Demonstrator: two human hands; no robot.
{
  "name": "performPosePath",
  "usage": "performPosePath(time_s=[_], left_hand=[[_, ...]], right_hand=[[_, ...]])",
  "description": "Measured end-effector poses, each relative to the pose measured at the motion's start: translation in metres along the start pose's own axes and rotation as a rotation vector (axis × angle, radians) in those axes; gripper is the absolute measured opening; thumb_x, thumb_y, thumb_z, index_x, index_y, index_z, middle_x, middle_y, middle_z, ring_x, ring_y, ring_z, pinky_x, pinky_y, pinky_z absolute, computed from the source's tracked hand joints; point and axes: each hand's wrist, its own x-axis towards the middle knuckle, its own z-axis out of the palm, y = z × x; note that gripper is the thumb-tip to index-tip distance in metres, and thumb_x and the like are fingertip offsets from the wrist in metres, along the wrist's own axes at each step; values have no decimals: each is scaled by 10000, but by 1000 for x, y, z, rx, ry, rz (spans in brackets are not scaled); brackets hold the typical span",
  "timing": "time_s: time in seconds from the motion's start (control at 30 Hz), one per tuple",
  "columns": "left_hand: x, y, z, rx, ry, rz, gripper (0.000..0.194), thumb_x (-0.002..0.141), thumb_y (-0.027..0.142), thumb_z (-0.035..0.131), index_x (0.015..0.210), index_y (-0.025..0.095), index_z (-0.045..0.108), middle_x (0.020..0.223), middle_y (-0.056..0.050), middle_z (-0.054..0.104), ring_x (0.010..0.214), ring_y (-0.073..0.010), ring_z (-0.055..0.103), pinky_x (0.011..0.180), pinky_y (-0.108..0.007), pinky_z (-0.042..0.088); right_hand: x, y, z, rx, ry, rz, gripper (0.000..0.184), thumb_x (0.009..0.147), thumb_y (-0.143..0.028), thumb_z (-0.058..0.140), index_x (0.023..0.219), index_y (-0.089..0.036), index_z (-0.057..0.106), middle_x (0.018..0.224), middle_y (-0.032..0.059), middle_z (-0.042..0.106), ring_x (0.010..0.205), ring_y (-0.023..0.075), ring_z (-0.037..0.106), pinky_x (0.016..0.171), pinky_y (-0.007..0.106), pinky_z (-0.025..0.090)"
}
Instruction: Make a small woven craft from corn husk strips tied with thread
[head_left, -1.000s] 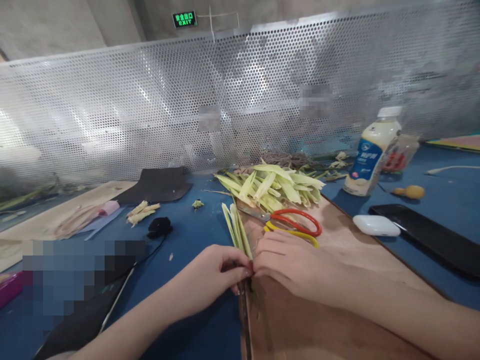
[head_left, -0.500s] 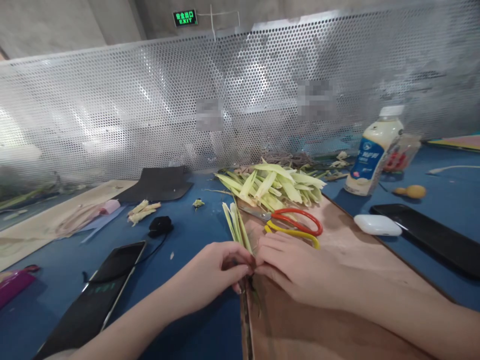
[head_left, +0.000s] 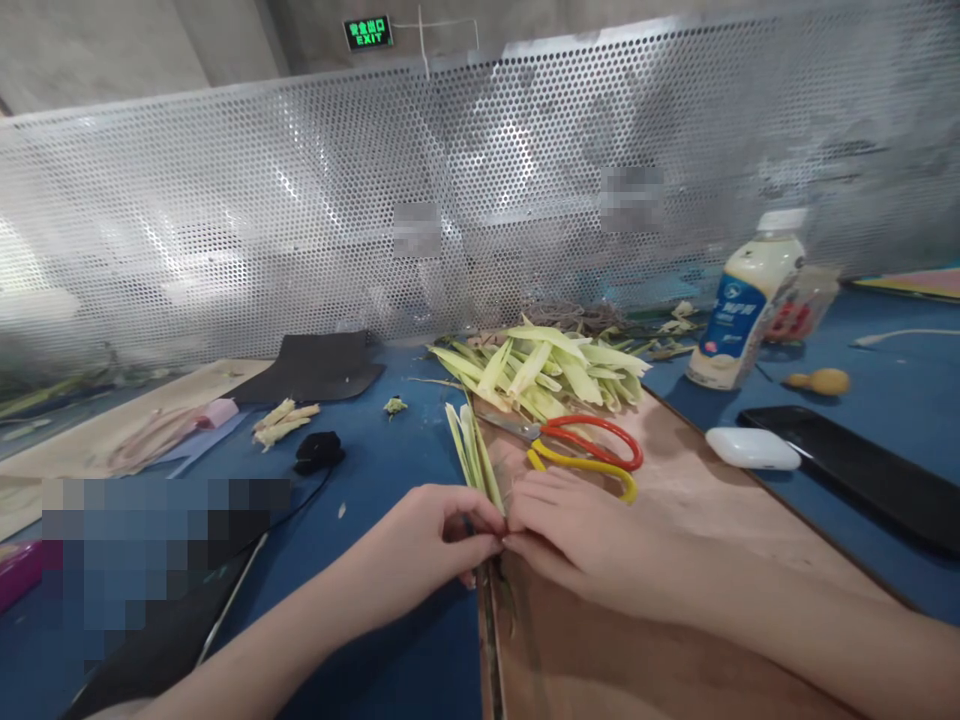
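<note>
My left hand (head_left: 450, 535) and my right hand (head_left: 570, 535) meet at the left edge of a brown board (head_left: 600, 640). Their fingers pinch together on the lower end of a small bundle of pale green corn husk strips (head_left: 471, 455). The strips fan upward from my fingertips, and thin dark ends hang below. What exactly each fingertip grips is partly hidden. Just beyond my right hand lie scissors (head_left: 589, 450) with one red and one yellow handle. Behind them is a heap of pale green husks (head_left: 544, 370).
A drink bottle (head_left: 739, 310), a white earphone case (head_left: 752, 449), a black phone (head_left: 855, 480) and a small gourd (head_left: 817, 382) are on the right. To the left are a black corded object (head_left: 319, 452), husk scraps (head_left: 285, 423) and a dark sheet (head_left: 319, 368). A perforated metal screen (head_left: 337, 200) stands behind.
Both hands stay at the same spot with their fingertips together, shifting only slightly. The husk bundle keeps its place, and the surrounding objects have not moved.
</note>
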Motion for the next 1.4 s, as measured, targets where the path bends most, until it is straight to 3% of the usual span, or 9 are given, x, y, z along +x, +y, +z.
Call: performPosePath(time_s=[0.5,0.67,0.73,0.9,1.13,1.4], left_hand=[[8,-4,4,-2,34,12,177,691,331,568,734,160,584,523,47,502,496,-95,475,484,-194,371],[6,-1,1,36,15,39,192,714,342,552,752,159,597,544,41,502,514,-95,464,502,-197,364],[5,0,0,10,0,33,177,719,324,544,767,161,595,579,35,524,523,-95,469,512,-200,365],[4,3,-2,1,-19,31,187,717,327,540,720,152,606,561,39,511,524,-93,457,510,-196,345],[4,3,-2,-64,-33,2,152,703,296,551,748,160,602,587,42,522,531,-92,475,535,-201,374],[5,-1,-6,-54,-52,-12,154,706,270,519,800,165,583,668,16,576,561,-94,505,423,-159,320]], right_hand=[[3,3,13,-60,112,-26,199,835,-224,456,675,-151,547,634,-1,527,632,121,459,614,256,343],[-1,2,1,57,121,41,201,825,-333,506,723,-160,515,718,-2,517,676,121,457,602,237,360],[-2,3,-6,118,108,-2,194,776,-365,574,791,-173,544,782,-3,529,733,122,473,641,234,377],[-3,9,-7,135,80,-154,140,844,-223,496,923,-208,610,885,12,552,843,112,481,737,231,383],[-2,14,0,88,149,-235,197,863,-160,440,791,-172,623,818,16,574,770,115,492,698,240,394],[0,7,-2,-15,123,-163,225,880,-201,401,780,-162,598,780,28,547,750,131,485,687,256,402]])
